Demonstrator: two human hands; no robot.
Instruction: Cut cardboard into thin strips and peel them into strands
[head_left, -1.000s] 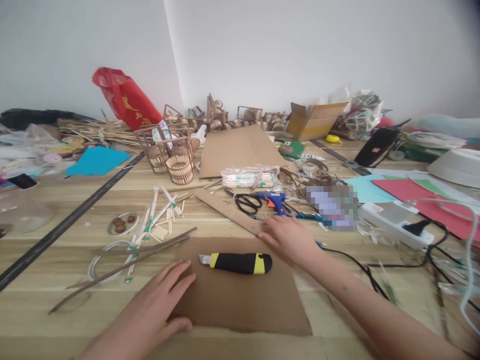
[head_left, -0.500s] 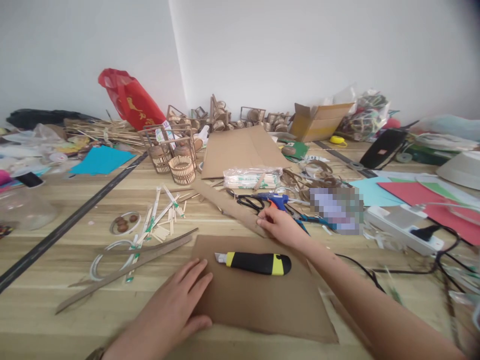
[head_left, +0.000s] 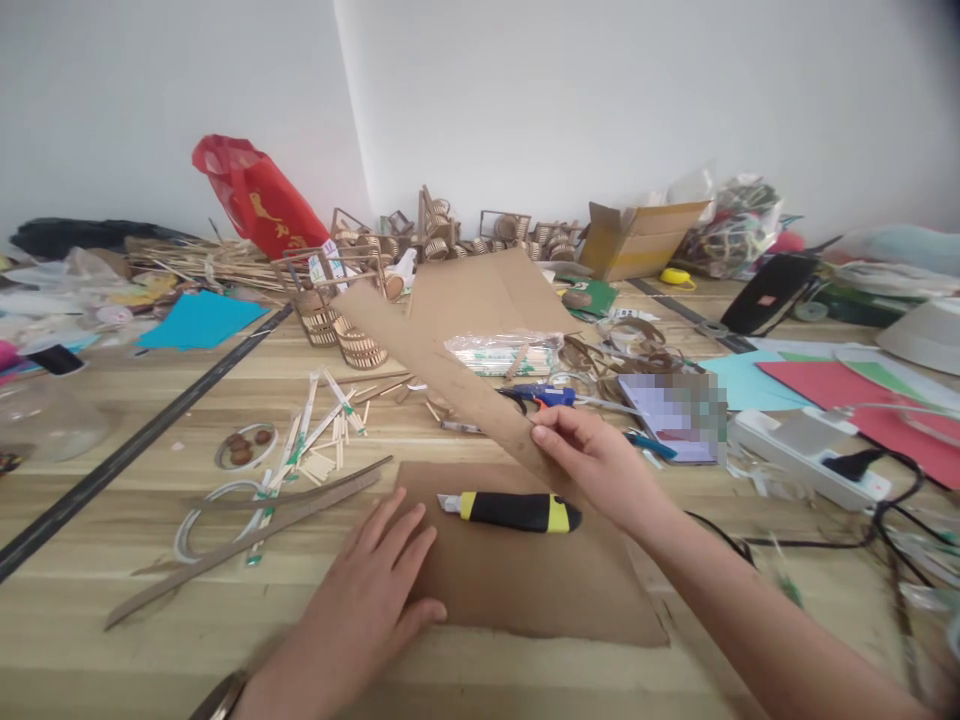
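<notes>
Between the thumb and fingers of my right hand (head_left: 581, 450) is the near end of a long cardboard strip (head_left: 457, 385), which slants up and away to the left above the table. My left hand (head_left: 375, 590) lies with fingers spread on the left edge of a brown cardboard sheet (head_left: 525, 595). On that sheet rests a black and yellow utility knife (head_left: 517, 511), its blade showing at the left end. The strip partly covers a pair of scissors and a blue glue gun (head_left: 546, 395) lies just behind my right hand.
Left of the sheet lie thin cardboard strips (head_left: 247, 540), a white ring (head_left: 184, 530) and wooden sticks (head_left: 322, 465). A power strip (head_left: 810, 460) with black cables stands at right. Further back are small slatted baskets (head_left: 360, 345), a large cardboard piece (head_left: 487, 295) and packed chopsticks (head_left: 506, 357).
My right hand has lifted the cardboard strip off the table, and its far end now rises in front of the baskets. My left hand has shifted slightly right on the sheet.
</notes>
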